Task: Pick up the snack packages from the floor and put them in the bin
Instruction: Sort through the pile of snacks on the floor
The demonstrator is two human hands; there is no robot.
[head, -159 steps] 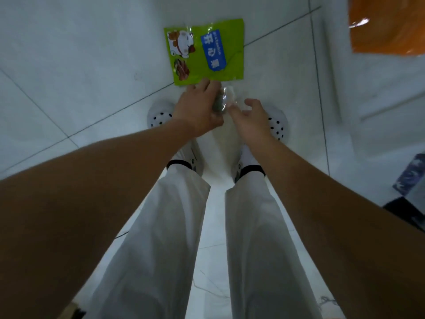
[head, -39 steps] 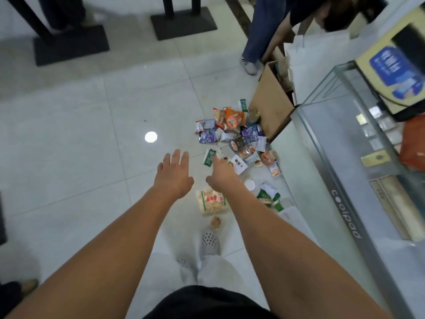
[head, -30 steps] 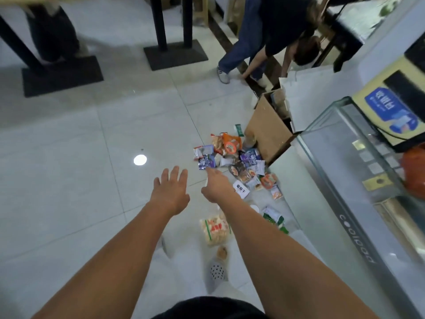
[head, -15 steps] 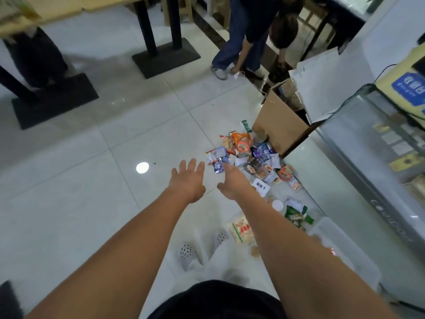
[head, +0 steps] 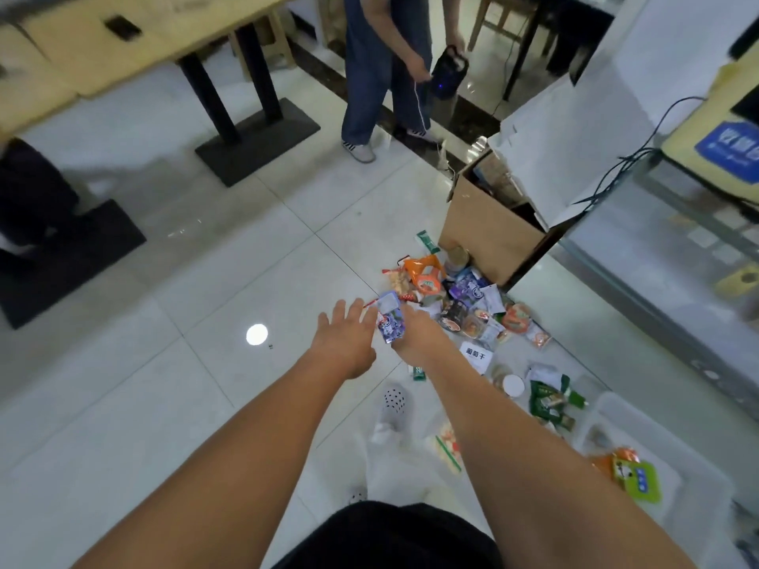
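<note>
Many snack packages (head: 456, 310) lie in a heap on the white tiled floor by a cardboard box. A purple packet (head: 390, 322) at the heap's near edge shows between my two hands. My left hand (head: 345, 342) is stretched out above the floor with fingers spread and holds nothing. My right hand (head: 419, 336) reaches out beside it, relaxed and empty. A clear plastic bin (head: 616, 402) stands at lower right, with a green packet (head: 638, 482) and an orange one inside. More packets lie nearer: a green one (head: 548, 400) and a pale one (head: 447, 445) by my foot.
An open cardboard box (head: 484, 232) stands behind the heap. A glass counter (head: 657, 256) runs along the right. Another person (head: 382, 67) stands at the back holding a dark object. Table legs with black bases (head: 254, 137) stand to the left.
I have straightened up and stepped toward the heap. The bin with the green packet has come into view at lower right. Both empty hands stay stretched forward. The person at the back stood up.
</note>
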